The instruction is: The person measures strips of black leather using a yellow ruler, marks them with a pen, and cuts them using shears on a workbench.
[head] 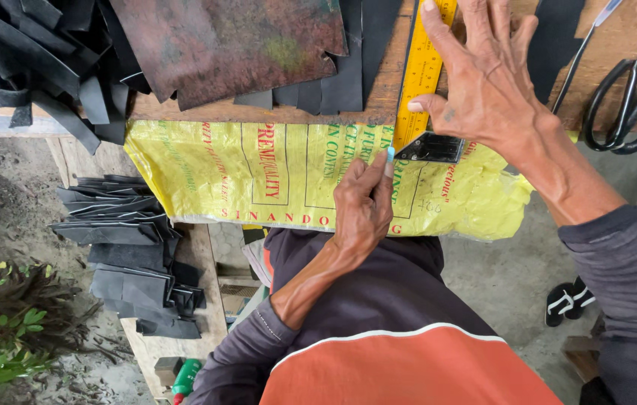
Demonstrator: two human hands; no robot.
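On the tabletop (378, 97), your right hand (483, 82) presses the stiff yellow square ruler (419, 71) flat, fingers spread; your left hand (363, 206) pinches a light blue marker (390, 154) against the thin, slippery yellow plastic sack (273, 176).

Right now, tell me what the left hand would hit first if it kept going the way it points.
Probably the yellow ruler: the left hand points its small blue tool toward the ruler's lower edge, almost touching.

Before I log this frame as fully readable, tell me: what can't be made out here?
Head view:
- Tool tip in the left hand: only a pale blue end shows; fingers cover the rest.
- Yellow ruler: the right hand covers part; the top edge cuts it off.
- Black scissors: blades cut off by the right edge.
- Dark piece being cut: mostly under the ruler and hand.
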